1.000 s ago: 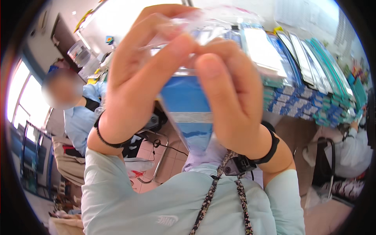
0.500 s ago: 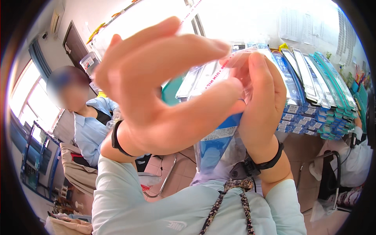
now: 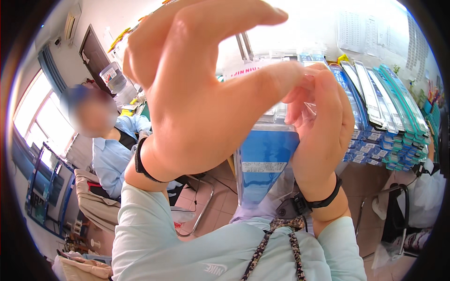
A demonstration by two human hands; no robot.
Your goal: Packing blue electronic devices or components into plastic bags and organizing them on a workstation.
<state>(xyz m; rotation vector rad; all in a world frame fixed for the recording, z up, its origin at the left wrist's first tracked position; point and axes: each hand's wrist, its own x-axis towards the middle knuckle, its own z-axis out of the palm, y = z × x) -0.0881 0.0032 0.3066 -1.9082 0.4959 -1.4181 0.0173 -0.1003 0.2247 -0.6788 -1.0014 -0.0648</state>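
My left hand (image 3: 187,89) is raised in front of me with its fingers stretched out and apart. Its thumb reaches across to the fingertips of my right hand (image 3: 326,122), whose fingers are curled and pinched on clear film (image 3: 309,111). Behind my left thumb shows a clear strip with pink print (image 3: 243,70), partly hidden. Below the hands hangs a blue packet (image 3: 267,150) with a white label band, in a clear sleeve that tapers downward. Its upper end is hidden by my hands.
Stacked blue and teal packages (image 3: 375,140) with long flat packs on top fill the table at right. A person in a light blue shirt (image 3: 108,159) sits at left, near a water dispenser bottle (image 3: 114,77). A metal chair frame (image 3: 405,210) stands at lower right.
My left fingers have lifted and spread away from the thumb. The strip with pink print now lies lower and flatter behind the hand. My right hand has shifted slightly right.
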